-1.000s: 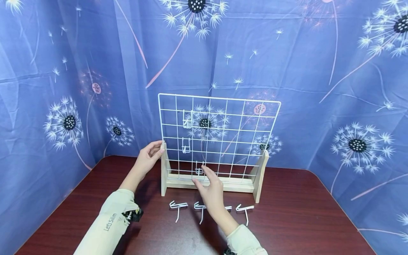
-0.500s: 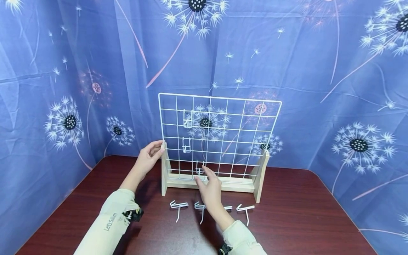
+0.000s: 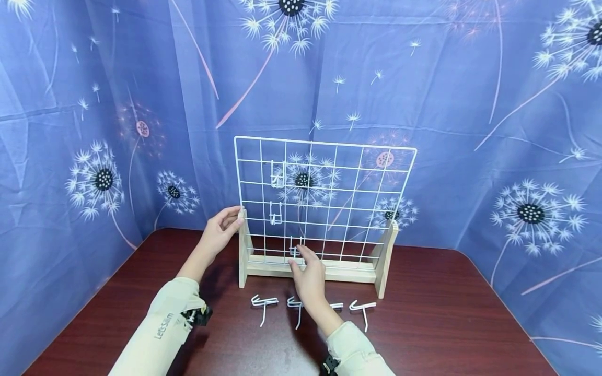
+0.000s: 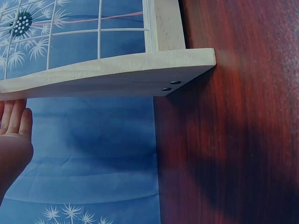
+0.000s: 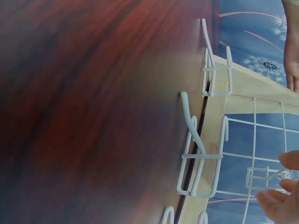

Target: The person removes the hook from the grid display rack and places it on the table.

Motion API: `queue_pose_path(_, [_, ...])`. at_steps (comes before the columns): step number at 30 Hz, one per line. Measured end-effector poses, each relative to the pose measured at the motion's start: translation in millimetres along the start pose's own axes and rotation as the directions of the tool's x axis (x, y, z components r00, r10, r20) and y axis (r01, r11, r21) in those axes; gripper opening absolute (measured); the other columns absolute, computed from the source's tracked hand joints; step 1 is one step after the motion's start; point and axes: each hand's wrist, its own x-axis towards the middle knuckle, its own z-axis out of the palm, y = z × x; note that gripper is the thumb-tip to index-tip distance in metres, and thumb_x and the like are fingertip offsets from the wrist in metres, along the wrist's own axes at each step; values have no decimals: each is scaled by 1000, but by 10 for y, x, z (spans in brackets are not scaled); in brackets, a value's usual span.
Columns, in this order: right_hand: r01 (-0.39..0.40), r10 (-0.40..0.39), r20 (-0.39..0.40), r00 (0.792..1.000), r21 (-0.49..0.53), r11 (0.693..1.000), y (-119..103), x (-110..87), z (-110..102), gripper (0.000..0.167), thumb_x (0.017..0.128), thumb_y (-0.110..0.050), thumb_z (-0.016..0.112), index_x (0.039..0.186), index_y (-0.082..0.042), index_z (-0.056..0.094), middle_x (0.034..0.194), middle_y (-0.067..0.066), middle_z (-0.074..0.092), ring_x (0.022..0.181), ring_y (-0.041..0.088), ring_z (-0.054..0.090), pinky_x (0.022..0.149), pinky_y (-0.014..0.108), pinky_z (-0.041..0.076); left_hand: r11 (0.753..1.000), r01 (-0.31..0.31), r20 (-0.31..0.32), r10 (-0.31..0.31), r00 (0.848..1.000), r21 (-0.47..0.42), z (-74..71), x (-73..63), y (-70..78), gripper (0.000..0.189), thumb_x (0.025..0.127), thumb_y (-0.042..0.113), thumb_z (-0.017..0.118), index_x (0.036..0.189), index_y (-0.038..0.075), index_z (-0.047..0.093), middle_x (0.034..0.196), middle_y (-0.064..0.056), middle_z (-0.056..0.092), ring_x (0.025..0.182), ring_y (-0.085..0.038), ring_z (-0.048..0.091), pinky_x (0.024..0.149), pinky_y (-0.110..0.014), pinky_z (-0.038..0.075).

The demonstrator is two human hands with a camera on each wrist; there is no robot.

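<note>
A white wire grid panel [image 3: 324,209] stands upright in a wooden stand [image 3: 310,269]. My left hand [image 3: 220,230] rests its fingertips against the left wooden upright [image 4: 117,70], near its top; in the left wrist view those fingers look fairly straight. Low on the grid hangs a white wire hook [image 3: 294,251]. My right hand [image 3: 310,277] is right beside this hook, thumb and fingers spread, and the prong points between them in the right wrist view. Whether skin meets wire is unclear. Two more hooks, an upper one [image 3: 277,180] and a middle one [image 3: 275,216], hang above it.
Several loose white hooks lie in a row on the dark red-brown table [image 3: 432,324] before the stand, including a left one [image 3: 264,308] and a right one [image 3: 363,313]. My right forearm partly covers another. A blue dandelion-print curtain [image 3: 451,104] surrounds the table.
My right hand has shifted very slightly at the lowest hook, with its wrist swinging a little to the left. The left hand stays on the upright, and the hung hooks keep their places.
</note>
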Motion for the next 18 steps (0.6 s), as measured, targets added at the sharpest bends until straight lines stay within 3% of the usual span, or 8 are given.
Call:
queue_pose_path(11, [0,0,-19,1000,1,1000,24,-3,14,25,86,-3,69,110,6,69,116,24,64,109,38,61,94,46,48,999,-24,-9,25,1000,24,2,-14,-8,44,97,11,59,135,-6,48,129,-29,54,103,0,55,87,-13,47])
queue_pose_path(18, [40,-40,-46,998,-16,999,42,9,21,20,88,-7,69,106,1,72,115,24,65,108,38,61,93,46,48,999,-27,-12,27,1000,17,3,-2,-2,42,97,9,58,135,-7,48,129,-30,54,102,0,55,87,-13,47])
